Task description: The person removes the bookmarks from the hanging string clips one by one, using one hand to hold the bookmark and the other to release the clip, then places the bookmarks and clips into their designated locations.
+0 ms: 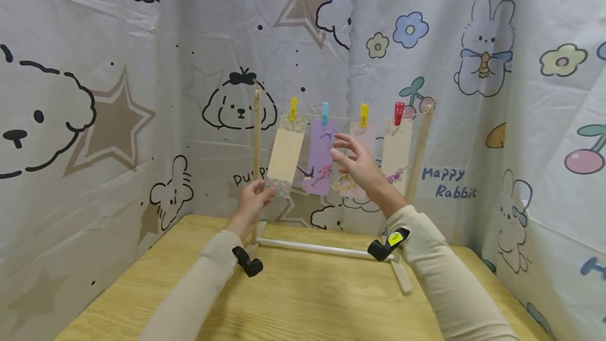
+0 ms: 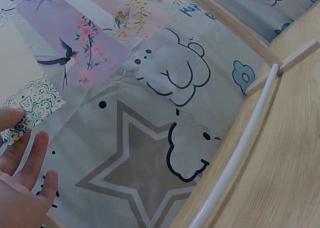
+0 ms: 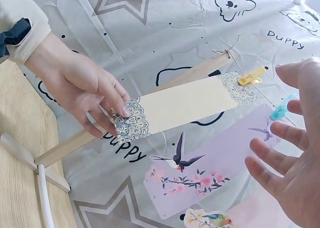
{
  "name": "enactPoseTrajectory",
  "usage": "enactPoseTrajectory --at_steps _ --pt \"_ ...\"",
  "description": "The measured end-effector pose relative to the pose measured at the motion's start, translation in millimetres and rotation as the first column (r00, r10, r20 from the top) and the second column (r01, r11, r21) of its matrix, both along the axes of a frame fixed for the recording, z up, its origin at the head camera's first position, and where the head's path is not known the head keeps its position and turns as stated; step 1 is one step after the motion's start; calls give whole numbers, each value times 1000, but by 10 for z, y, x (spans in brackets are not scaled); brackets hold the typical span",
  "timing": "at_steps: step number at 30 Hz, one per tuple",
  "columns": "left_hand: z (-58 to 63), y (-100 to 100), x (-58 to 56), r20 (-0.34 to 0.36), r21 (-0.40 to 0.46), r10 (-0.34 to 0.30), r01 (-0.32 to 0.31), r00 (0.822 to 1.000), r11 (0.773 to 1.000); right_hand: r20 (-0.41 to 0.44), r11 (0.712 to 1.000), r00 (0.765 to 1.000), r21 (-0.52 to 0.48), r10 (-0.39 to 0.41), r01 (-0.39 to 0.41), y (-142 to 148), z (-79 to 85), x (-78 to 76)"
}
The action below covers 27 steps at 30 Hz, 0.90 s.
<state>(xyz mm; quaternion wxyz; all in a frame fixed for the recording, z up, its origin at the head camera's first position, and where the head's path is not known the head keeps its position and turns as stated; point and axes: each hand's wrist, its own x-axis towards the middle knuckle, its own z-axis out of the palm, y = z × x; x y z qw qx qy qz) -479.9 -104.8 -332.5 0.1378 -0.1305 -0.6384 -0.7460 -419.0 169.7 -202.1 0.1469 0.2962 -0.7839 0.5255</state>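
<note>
A cream bookmark with blue lace-pattern ends (image 1: 286,154) hangs from the string under a yellow clothespin (image 1: 293,109), tilted. My left hand (image 1: 251,204) pinches its lower corner between thumb and fingers, as the right wrist view also shows. To its right hangs a purple bookmark (image 1: 320,162) with a swallow and blossoms, held by a blue clothespin (image 1: 325,113). My right hand (image 1: 362,167) is raised before the purple and pink bookmarks, fingers loosely bent, holding nothing. It partly covers the pink bookmark (image 1: 364,133), which hangs from another yellow clothespin (image 1: 364,115).
A second cream bookmark (image 1: 396,151) hangs at the right from a red clothespin (image 1: 399,113). The string runs between wooden posts (image 1: 258,136), joined low by a white rod (image 1: 317,247). This stand is on a wooden table (image 1: 307,299), with printed curtains (image 1: 208,30) behind and at the sides.
</note>
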Motion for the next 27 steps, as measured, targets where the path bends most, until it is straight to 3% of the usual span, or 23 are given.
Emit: enactPoseTrajectory --at_steps 10,19,27 --pt "5 -8 -29 22 -25 23 -22 999 999 -37 1000 999 3 8 -8 -112 84 -74" --pt "-1 17 -4 32 -6 -11 11 999 1000 -59 999 998 52 10 -7 -221 179 -131" --pt "-9 37 -27 38 4 4 -4 999 1000 -98 997 995 76 24 -16 -386 288 -163"
